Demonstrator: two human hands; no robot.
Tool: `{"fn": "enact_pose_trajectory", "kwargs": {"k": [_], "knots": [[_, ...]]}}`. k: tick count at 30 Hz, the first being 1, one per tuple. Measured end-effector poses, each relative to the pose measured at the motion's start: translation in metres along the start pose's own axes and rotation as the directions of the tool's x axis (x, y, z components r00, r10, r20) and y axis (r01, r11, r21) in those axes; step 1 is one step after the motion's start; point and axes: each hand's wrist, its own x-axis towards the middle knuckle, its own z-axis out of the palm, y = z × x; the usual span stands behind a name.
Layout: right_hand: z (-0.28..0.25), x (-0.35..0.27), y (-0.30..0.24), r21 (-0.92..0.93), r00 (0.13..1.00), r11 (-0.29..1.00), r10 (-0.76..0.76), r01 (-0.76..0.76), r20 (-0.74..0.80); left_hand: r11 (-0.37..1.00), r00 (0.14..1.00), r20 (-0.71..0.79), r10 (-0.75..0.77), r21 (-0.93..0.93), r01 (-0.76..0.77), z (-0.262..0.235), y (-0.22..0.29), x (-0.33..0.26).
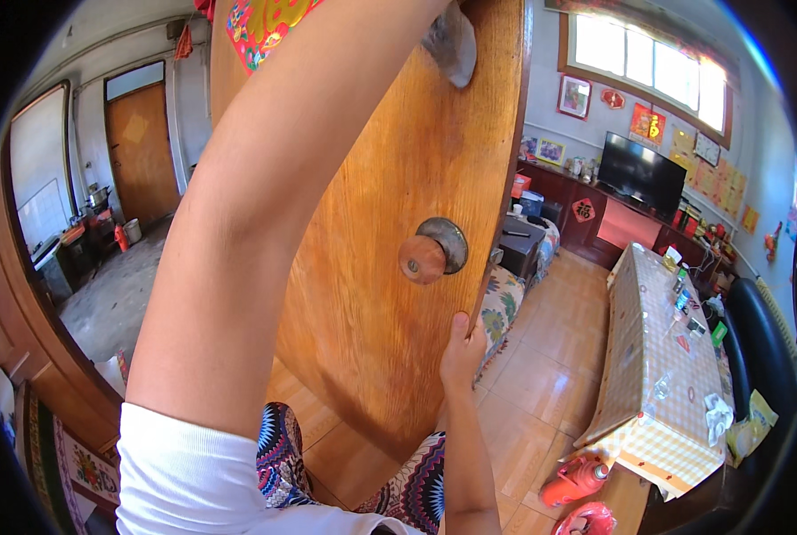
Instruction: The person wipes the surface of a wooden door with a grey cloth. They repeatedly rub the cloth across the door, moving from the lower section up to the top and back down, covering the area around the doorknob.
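A varnished wooden door [363,259] stands open in front of me, with a round wooden knob [423,259] on a dark metal base. My left arm stretches up across it, and the left hand lies beyond the upper edge of the view. By that wrist a crumpled grey-white cloth [455,52] rests against the upper door; the fingers on it are hidden. Low on the door's right edge, my right hand [462,354] grips the door, thumb on the near face and the other fingers behind it. A red and gold paper decoration [263,31] is stuck on the upper left.
To the right, a table with a checked cloth [626,357] carries small items, beside a dark chair [760,330]. A red bottle [575,481] stands near its corner. A television [641,176] sits on a far cabinet. Left, a doorway shows another room with a wooden door [140,152].
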Motion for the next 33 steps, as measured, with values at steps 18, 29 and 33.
{"fn": "enact_pose_trajectory", "kwargs": {"k": [18,29,33], "knots": [[0.003,0.0,-0.004,0.001,1.0,1.0,-0.006,0.006,0.024,0.684,0.917,-0.381,0.115,0.7,0.205,0.001,0.007,-0.058],[-0.009,0.005,-0.009,-0.02,0.999,0.999,-0.031,0.03,-0.032,0.629,0.864,0.175,0.472,0.621,-0.469,-0.008,0.019,-0.15],[-0.012,0.011,0.003,-0.04,0.999,0.999,0.013,-0.015,-0.046,0.851,0.962,0.231,0.145,0.466,-0.241,-0.01,0.028,-0.132]]}}
